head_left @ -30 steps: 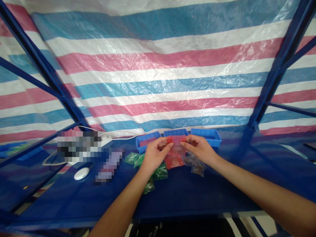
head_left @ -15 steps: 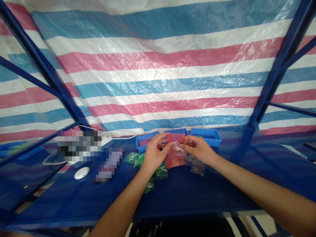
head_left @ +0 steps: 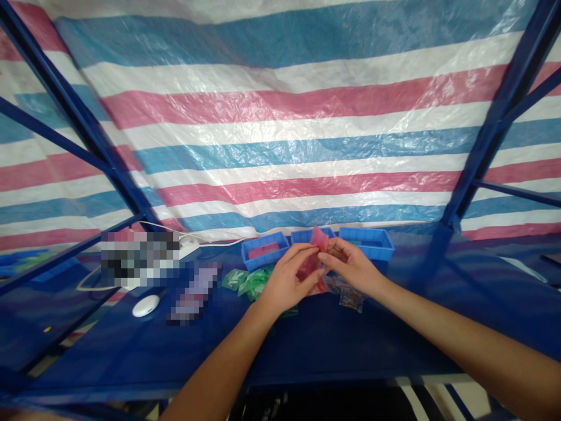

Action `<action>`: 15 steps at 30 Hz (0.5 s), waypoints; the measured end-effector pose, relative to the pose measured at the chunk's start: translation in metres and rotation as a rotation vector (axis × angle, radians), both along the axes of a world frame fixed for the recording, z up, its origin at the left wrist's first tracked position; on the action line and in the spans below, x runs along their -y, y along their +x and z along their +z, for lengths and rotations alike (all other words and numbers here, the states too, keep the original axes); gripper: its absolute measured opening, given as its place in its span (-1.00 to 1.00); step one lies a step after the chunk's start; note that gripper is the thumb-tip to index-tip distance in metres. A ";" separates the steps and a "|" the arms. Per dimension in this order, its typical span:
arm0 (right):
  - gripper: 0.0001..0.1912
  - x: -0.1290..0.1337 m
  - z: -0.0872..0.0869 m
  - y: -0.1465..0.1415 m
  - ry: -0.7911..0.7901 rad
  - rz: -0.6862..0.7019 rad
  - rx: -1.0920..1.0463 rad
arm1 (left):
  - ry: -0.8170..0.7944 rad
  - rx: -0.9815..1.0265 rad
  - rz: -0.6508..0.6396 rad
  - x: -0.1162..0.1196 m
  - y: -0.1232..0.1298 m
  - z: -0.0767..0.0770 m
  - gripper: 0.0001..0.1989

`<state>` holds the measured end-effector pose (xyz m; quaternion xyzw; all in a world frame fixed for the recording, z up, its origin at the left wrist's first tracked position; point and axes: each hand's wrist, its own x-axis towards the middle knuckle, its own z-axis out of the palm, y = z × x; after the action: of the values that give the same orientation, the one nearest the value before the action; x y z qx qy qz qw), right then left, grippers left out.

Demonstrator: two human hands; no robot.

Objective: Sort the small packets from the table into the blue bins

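Note:
Between my two hands is a small pink-red see-through plastic bag [head_left: 319, 238], its top end sticking up above the fingers. My left hand [head_left: 293, 277] is closed on its left side and lower part, hiding some of it. The fingertips of my right hand [head_left: 350, 261] pinch it from the right. More red plastic bags [head_left: 321, 287] lie on the table beneath the hands, mostly covered. Left of my left hand is a pile of green plastic bags [head_left: 253, 282]. Under my right hand lie clear bags with brownish contents [head_left: 351, 298].
Three blue bins stand at the back: a left bin [head_left: 246, 259] with something pink inside, a middle bin [head_left: 298, 235] and a right bin [head_left: 380, 251]. On the left are a white round object [head_left: 145, 306], a blurred-out flat item [head_left: 195, 292] and white cables [head_left: 219, 246].
My left hand has moved right and closer to my right hand. The pink-red bag, spread flat between the hands before, is now bunched and tilted, one corner pointing up.

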<state>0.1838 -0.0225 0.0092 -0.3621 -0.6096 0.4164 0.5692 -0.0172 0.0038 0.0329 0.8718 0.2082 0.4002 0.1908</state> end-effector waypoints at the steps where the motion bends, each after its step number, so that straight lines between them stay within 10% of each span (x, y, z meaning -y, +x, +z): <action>1: -0.68 0.001 0.001 -0.001 -0.015 0.024 -0.013 | -0.006 0.020 0.009 -0.001 0.000 0.000 -0.59; 10: -0.61 0.008 0.009 -0.001 0.000 0.108 0.027 | -0.170 0.206 0.174 -0.011 -0.001 -0.006 -0.78; 15: -0.61 0.000 0.000 -0.002 0.015 -0.107 -0.024 | -0.197 0.287 0.217 -0.017 -0.003 -0.009 -0.78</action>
<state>0.1821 -0.0225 0.0091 -0.3851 -0.5854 0.3850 0.6006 -0.0198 0.0206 0.0242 0.7554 0.3096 0.5163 0.2587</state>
